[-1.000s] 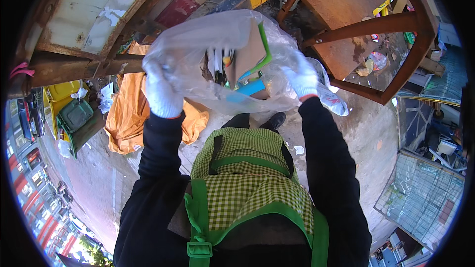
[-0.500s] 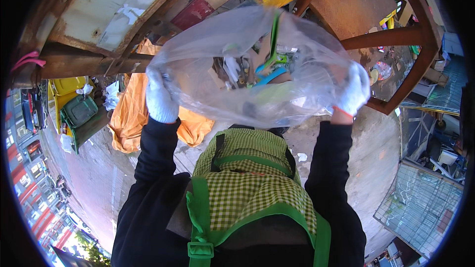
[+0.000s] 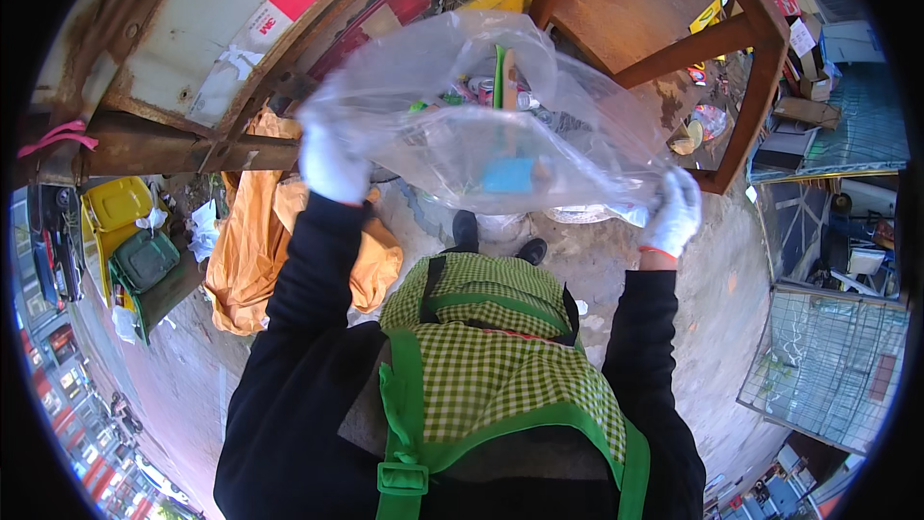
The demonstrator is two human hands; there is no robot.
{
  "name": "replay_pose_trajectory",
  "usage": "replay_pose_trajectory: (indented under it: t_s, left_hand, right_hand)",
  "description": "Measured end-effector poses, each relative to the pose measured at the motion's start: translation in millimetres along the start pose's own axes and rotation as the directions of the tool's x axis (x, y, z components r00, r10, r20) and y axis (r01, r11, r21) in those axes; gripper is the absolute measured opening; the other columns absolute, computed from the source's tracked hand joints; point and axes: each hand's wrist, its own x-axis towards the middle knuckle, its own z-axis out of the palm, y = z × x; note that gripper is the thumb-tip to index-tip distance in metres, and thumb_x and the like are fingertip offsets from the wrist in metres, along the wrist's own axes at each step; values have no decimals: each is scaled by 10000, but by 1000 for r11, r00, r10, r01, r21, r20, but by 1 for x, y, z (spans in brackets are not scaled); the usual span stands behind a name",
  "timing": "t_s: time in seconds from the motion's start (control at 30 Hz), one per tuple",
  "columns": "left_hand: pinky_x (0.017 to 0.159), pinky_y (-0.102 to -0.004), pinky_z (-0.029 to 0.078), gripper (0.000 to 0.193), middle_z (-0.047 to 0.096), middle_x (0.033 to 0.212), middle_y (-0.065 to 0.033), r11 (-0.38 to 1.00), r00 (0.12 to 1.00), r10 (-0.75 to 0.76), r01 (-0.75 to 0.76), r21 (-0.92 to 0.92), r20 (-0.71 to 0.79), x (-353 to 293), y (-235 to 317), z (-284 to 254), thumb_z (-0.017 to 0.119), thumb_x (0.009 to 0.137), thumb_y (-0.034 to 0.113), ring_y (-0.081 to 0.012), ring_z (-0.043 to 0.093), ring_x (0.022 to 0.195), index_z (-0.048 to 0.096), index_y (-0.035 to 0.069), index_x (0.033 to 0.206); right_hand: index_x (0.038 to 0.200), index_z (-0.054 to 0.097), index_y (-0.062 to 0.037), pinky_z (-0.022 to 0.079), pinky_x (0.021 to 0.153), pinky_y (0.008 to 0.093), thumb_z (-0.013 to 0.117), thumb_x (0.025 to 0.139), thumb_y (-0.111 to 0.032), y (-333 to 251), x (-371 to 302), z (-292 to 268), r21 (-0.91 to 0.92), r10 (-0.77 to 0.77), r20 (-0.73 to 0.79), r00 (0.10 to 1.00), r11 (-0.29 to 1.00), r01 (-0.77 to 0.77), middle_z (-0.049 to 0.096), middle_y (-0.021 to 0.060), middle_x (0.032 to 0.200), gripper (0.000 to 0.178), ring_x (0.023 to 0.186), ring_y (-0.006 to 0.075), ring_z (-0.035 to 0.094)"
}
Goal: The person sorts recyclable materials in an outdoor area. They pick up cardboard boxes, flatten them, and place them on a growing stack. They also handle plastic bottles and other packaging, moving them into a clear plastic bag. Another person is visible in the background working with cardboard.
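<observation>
A large clear plastic bag [image 3: 414, 149] stretches between my two hands in front of me. My left hand [image 3: 332, 159], in a white glove, is closed on the bag's left edge, slightly blurred. On the other side my right hand [image 3: 671, 214], also white-gloved, pinches the bag's right edge between bent fingers. Mixed rubbish shows in and through the bag: a long green strip [image 3: 499, 77], a tan strip beside it and a light blue piece [image 3: 508, 174]. Smaller bits lie around them, too blurred to name.
A rusty metal frame [image 3: 765, 87] stands at the right, and a panelled rusty structure [image 3: 197, 29] at the upper left. Orange sheeting [image 3: 245, 260] lies beside yellow and green bins [image 3: 144, 260]. A wire mesh panel [image 3: 828, 366] is at far right. I wear a green checked apron [image 3: 500, 376].
The bag's front side has risen and folded over more of the rubbish. My right hand is lower in view, and my left has shifted slightly right. The view has shifted; my shoes now show.
</observation>
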Motion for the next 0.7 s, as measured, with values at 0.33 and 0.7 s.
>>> replay_pose_trajectory:
  t_s: [0.33,0.7]
  left_hand:
    - [993,-393,459,511,573,1366,-64,985,983,169,-172,25,77,17,-34,-52,415,1069,476,-183,554,1053,470,108,1419]
    - [883,-353,523,432,668,1172,-117,983,991,130,-132,125,29,14,9,-14,500,1053,320,-194,654,1005,537,22,1363]
  right_hand:
    - [1315,586,-15,492,640,236,656,873,38,-1,-17,10,320,97,67,993,940,-114,662,17,930,451,730,85,585]
    - [1224,664,-14,491,825,246,636,943,-98,-39,-14,31,333,178,436,882,879,-342,704,22,1116,294,900,97,604]
